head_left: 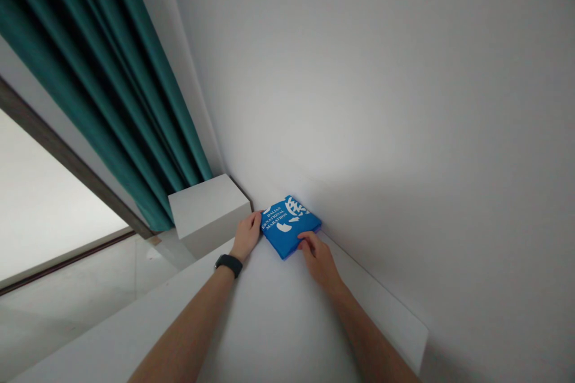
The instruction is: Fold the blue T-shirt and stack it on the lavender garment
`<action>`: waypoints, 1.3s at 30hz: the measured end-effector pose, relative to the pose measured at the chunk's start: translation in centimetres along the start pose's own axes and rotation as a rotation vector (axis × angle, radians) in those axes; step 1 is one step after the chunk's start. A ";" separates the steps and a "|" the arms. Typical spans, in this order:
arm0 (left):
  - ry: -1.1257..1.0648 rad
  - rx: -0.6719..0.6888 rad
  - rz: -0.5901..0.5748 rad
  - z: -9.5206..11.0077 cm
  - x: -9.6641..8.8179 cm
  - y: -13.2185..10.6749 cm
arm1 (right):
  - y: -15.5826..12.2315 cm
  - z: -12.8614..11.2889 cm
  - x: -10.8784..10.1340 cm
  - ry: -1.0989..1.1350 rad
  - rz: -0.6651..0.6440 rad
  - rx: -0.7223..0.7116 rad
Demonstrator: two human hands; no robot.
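Observation:
A flat, folded blue cloth with white print reading "DALIAN", "MARATHON" and other marks lies on a white surface close to the wall. My left hand, with a dark watch on its wrist, grips the cloth's left edge; its fingertips are partly hidden. At the front right edge, my right hand pinches the cloth between thumb and fingers. Whether the cloth is a bag or a garment cannot be made out.
A white box-shaped cabinet stands to the left, below a teal curtain. Pale wall rises behind and to the right. Shiny floor tiles lie beyond the surface's left edge.

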State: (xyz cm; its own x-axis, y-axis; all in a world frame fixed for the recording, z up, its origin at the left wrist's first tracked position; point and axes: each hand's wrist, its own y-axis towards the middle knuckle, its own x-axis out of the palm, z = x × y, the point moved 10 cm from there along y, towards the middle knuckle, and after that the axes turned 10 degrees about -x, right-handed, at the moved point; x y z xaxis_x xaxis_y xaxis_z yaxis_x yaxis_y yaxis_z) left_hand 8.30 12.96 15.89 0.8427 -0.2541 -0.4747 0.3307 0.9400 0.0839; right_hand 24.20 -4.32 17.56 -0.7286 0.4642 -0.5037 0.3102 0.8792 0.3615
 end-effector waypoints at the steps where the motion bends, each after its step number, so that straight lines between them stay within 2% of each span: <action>1: 0.001 0.001 -0.003 0.0 0.0 0.0 | 0.0 0.0 0.0 0.004 -0.006 -0.006; 6: 0.000 0.004 -0.005 -0.2 0.0 0.1 | -0.4 -0.2 0.6 -0.036 -0.070 -0.076; 9: -0.001 0.005 0.015 -0.2 -0.2 0.2 | -0.7 -1.0 0.8 -0.127 -0.084 -0.181; 14: 0.023 0.006 0.040 -0.5 -0.4 0.2 | -0.7 -3.3 -1.7 -0.357 0.146 -0.395; 17: 0.026 -0.006 0.065 -0.7 -0.6 0.2 | 0.5 -4.3 -2.4 -0.486 0.183 -0.427; 20: 0.021 -0.015 0.079 -0.8 -0.7 0.1 | 2.6 -5.4 -1.1 -0.604 0.080 -0.451; 24: 0.008 0.001 0.069 -0.7 -0.6 0.1 | 4.4 -6.8 2.7 -0.684 -0.108 -0.532; 28: -0.019 -0.001 0.081 -1.0 -0.7 0.3 | 4.6 -6.2 5.4 -0.713 -0.178 -0.519; 32: -0.059 0.007 0.078 -1.3 -0.5 0.5 | 4.3 -5.4 5.3 -0.696 -0.123 -0.488; 35: -0.080 0.027 0.071 -1.6 -0.3 0.7 | 3.3 -5.5 4.8 -0.646 -0.122 -0.571; 39: -0.074 0.045 0.062 -2.1 -0.1 0.8 | 1.1 -5.2 4.7 -0.606 -0.187 -0.701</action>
State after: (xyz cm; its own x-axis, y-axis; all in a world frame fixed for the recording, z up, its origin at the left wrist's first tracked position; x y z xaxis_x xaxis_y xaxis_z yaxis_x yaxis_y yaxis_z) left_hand 7.57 14.25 14.18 0.8905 -0.2138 -0.4016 0.2946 0.9436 0.1510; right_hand 17.90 -1.72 19.67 -0.2267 0.4720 -0.8520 -0.3607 0.7719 0.5236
